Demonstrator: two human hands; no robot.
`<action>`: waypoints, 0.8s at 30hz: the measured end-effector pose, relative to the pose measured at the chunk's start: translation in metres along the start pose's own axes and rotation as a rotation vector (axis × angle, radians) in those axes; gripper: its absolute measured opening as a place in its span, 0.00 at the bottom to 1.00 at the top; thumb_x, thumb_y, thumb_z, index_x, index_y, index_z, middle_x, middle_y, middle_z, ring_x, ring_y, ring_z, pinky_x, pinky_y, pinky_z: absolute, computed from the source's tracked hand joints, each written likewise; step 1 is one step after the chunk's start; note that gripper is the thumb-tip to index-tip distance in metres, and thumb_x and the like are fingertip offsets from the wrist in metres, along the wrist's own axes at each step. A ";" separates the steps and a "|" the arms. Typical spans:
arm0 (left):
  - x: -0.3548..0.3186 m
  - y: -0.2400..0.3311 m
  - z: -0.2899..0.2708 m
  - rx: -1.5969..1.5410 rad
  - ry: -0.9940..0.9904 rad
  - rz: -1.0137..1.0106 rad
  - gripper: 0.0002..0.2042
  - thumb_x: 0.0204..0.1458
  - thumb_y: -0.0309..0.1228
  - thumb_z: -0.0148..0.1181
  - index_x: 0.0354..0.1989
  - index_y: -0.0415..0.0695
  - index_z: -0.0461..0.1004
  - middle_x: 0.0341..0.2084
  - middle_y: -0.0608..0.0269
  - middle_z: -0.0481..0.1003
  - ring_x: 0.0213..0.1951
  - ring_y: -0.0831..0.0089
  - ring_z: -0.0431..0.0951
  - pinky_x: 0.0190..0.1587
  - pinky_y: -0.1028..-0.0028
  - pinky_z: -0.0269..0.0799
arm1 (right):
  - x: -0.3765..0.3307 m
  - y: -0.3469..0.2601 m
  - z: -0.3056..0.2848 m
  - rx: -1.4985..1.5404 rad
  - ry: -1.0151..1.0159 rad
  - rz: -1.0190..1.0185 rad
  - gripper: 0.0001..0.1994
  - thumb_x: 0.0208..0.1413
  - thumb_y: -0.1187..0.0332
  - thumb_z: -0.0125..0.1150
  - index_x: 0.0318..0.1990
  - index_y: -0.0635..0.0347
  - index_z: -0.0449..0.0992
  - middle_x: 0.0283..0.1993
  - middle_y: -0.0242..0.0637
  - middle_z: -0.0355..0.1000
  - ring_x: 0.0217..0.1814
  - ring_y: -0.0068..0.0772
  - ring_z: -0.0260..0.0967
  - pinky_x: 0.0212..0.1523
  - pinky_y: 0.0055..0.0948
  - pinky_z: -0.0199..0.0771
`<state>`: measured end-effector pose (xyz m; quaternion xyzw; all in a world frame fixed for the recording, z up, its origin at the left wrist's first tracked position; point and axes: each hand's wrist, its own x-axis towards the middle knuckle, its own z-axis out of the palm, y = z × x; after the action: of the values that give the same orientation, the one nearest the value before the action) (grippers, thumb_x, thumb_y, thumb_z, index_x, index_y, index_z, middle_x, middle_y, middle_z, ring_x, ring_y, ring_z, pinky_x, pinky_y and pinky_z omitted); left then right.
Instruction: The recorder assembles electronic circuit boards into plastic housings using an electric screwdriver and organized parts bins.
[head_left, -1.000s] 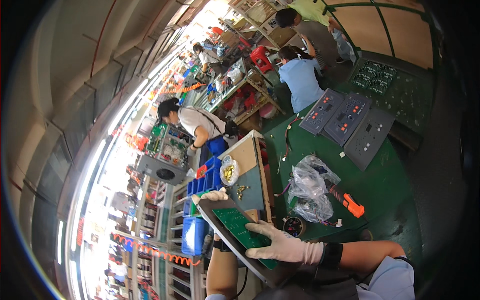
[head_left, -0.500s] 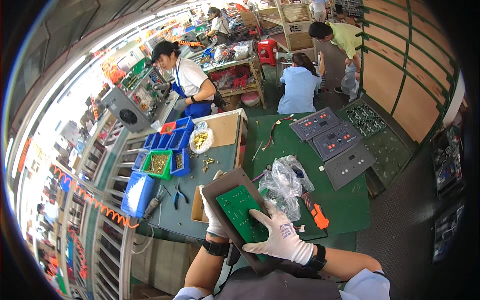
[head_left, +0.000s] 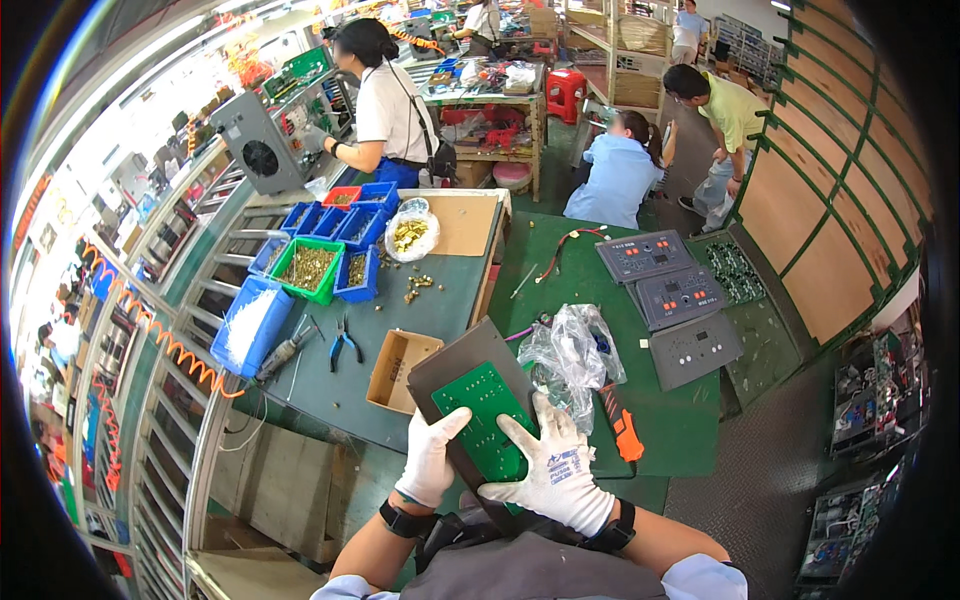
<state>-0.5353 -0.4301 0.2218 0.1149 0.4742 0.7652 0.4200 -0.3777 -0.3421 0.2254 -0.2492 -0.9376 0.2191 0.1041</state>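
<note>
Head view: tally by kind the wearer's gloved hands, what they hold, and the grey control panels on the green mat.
White-gloved hands: 2
Green circuit board: 1
Dark backing panel: 1
Grey control panels: 3
Total: 7

1. The right hand (head_left: 553,470) covers the lower part of the green circuit board (head_left: 486,418).
2. The near end of the dark panel (head_left: 462,372) is hidden behind both gloved hands.
3. The contents of the clear plastic bag (head_left: 572,352) at the green mat's near edge cannot be made out.
4. The parts in the blue bins (head_left: 335,222) are too small to identify.
</note>
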 end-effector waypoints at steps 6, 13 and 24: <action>-0.002 0.005 -0.006 0.041 0.053 0.066 0.17 0.48 0.22 0.59 0.49 0.40 0.70 0.41 0.63 0.76 0.41 0.73 0.76 0.46 0.73 0.72 | 0.005 0.003 0.002 0.114 0.069 -0.063 0.47 0.35 0.37 0.68 0.64 0.47 0.62 0.66 0.64 0.50 0.64 0.68 0.53 0.62 0.54 0.56; -0.007 0.008 0.002 0.029 0.024 0.025 0.16 0.48 0.22 0.60 0.47 0.38 0.72 0.39 0.63 0.77 0.40 0.75 0.77 0.43 0.74 0.73 | 0.006 0.046 0.025 0.784 0.166 0.140 0.41 0.44 0.63 0.70 0.65 0.67 0.56 0.66 0.59 0.55 0.69 0.49 0.54 0.67 0.37 0.55; -0.012 0.000 -0.003 0.029 0.018 0.011 0.18 0.47 0.23 0.62 0.49 0.39 0.71 0.40 0.63 0.77 0.39 0.74 0.77 0.44 0.73 0.73 | 0.012 0.039 -0.011 0.846 -0.168 0.285 0.28 0.46 0.62 0.69 0.53 0.68 0.68 0.46 0.46 0.71 0.49 0.36 0.69 0.52 0.31 0.67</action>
<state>-0.5301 -0.4410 0.2229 0.1170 0.4884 0.7615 0.4097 -0.3682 -0.3021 0.2183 -0.2927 -0.7271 0.6146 0.0891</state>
